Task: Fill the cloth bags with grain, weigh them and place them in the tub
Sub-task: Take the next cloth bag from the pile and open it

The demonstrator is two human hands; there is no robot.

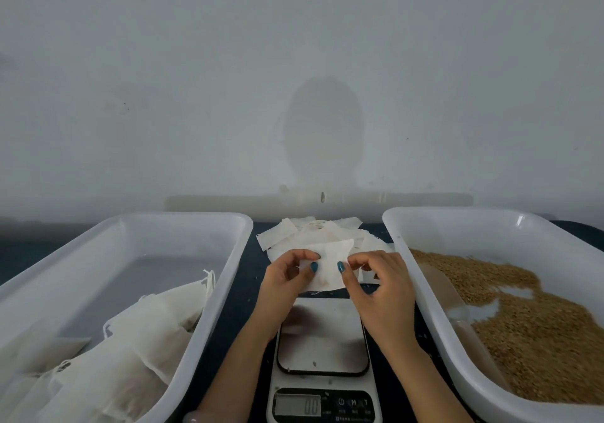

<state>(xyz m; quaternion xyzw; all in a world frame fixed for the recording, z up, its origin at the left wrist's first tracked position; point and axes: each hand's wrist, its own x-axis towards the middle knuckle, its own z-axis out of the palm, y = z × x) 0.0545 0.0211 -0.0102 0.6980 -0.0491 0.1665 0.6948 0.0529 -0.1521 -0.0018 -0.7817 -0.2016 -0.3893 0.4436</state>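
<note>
An empty white cloth bag [328,267] is held flat above the far end of the scale [322,354]. My left hand [287,279] pinches its left edge between thumb and fingers. My right hand [376,287] pinches its right edge the same way. The scale's steel plate is bare and its display reads zero. Brown grain [523,324] lies in the white tub on the right [425,292]. Several filled cloth bags [130,341] lie in the white tub on the left [209,292].
A pile of empty cloth bags [313,231] lies on the dark table behind my hands, between the two tubs. A pale wall stands close behind the table.
</note>
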